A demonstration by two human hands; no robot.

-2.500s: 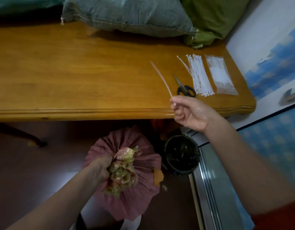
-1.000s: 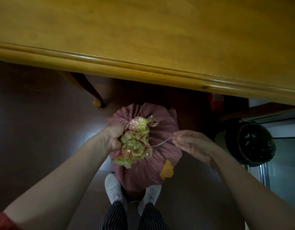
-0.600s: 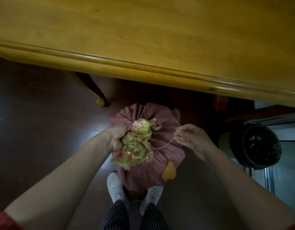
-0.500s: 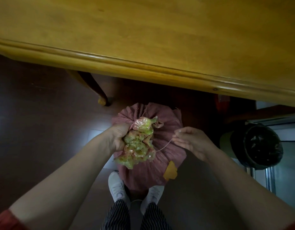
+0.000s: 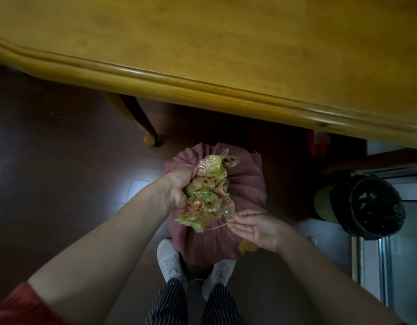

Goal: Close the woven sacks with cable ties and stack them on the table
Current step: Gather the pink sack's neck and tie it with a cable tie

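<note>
Below, the sack is stood on the floor by the table edge, neck gripped by the left hand; the tie is pinched by the palm-up right hand.

Far end of cable tie out of sight behind bunched sack

A single camera rides on the person's head and looks steeply down and slightly forward. The near edge of the table crosses the upper frame, bowed by the wide lens, with the dark floor below it. The view is close: both forearms reach in from the bottom corners, the left hand and right hand meet at the sack and cable tie mid-frame, and the person's shoes show directly underneath.
</note>
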